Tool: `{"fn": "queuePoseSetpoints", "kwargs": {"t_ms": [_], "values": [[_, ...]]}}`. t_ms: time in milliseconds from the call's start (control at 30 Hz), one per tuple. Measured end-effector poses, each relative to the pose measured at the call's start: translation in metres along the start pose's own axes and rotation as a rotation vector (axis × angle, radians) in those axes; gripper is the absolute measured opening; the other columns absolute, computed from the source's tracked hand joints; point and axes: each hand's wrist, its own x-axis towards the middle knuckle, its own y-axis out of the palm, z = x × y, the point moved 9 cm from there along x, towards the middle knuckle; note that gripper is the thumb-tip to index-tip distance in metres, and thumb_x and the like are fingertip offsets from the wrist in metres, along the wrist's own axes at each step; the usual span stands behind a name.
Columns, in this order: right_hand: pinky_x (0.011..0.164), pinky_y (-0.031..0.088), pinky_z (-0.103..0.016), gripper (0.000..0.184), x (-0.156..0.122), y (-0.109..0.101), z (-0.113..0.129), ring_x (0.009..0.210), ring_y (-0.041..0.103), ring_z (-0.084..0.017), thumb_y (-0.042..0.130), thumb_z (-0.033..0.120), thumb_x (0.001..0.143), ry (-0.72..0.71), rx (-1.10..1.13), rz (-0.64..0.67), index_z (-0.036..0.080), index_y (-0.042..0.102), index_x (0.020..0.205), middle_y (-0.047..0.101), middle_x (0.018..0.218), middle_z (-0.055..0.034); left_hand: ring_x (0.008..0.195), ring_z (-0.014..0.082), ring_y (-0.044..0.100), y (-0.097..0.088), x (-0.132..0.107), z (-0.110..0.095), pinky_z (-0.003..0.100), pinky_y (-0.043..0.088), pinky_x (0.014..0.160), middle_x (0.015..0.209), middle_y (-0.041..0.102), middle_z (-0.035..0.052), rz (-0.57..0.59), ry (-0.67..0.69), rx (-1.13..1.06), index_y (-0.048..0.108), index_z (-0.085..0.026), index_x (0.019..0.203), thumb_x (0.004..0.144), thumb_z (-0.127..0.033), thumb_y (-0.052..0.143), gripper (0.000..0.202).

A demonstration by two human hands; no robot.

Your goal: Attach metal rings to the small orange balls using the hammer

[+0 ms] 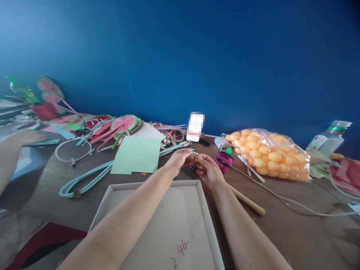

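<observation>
Both my hands meet above the far edge of a shallow white tray (pixel 157 225). My left hand (pixel 178 160) and my right hand (pixel 208 170) pinch a small round silvery-gold object (pixel 194 154) between their fingertips; it looks like a little bell. The fingers of both hands are closed on it. A wooden stick (pixel 247 200) lies on the brown table just right of my right wrist. A small magenta toy (pixel 224 159) sits beyond my right hand.
A clear bag of orange balls (pixel 270 154) lies at the right, with a plastic bottle (pixel 329 138) past it. Pale green paper (pixel 137 154), teal cord (pixel 84 176), a white hoop (pixel 73 150), pink paper fans (pixel 125 123) and scissors (pixel 82 131) crowd the left. Another person's arm (pixel 11 150) shows at far left.
</observation>
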Motion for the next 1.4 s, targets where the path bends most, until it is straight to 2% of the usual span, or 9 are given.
{"fn": "queuePoseSetpoints", "kwargs": {"t_ms": [1400], "values": [[0.04, 0.028, -0.013, 0.02, 0.0007, -0.0011, 0.0002, 0.053, 0.038, -0.003, 0.079, 0.028, 0.063, 0.0, 0.014, 0.013, 0.019, 0.065, 0.074, 0.056, 0.072, 0.0032, 0.067, 0.0109, 0.059, 0.0012, -0.0024, -0.0046, 0.022, 0.045, 0.059, 0.081, 0.063, 0.0056, -0.015, 0.011, -0.011, 0.066, -0.014, 0.095, 0.077, -0.028, 0.064, 0.022]]}}
